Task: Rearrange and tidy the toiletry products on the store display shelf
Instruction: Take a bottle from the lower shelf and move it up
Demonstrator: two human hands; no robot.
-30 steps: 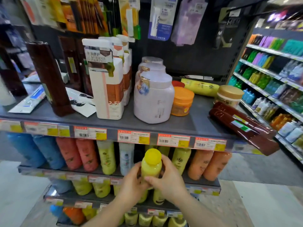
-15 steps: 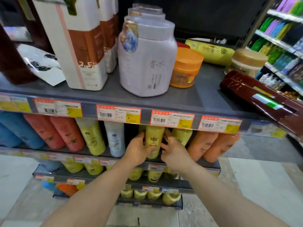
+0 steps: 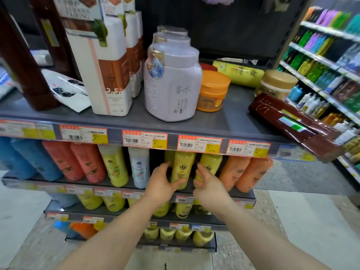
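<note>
A yellow bottle stands upright on the second shelf, its cap hidden behind the price strip of the shelf above. My left hand grips it from the left, thumb across its lower front and fingers at its side. My right hand hovers just right of it with fingers bent and apart, a small gap to the bottle, holding nothing. It partly covers a second yellow bottle. Orange bottles stand to the right; a white bottle and another yellow bottle stand to the left.
The top shelf carries a lilac jar, an orange tub, white-brown boxes and dark red packs overhanging the right end. Pink-red bottles and blue bottles fill the second shelf's left. Lower shelves hold more yellow bottles.
The yellow bottle went from held in front of the shelves into the second-shelf row. My right hand has come off it; my left hand stays on it.
</note>
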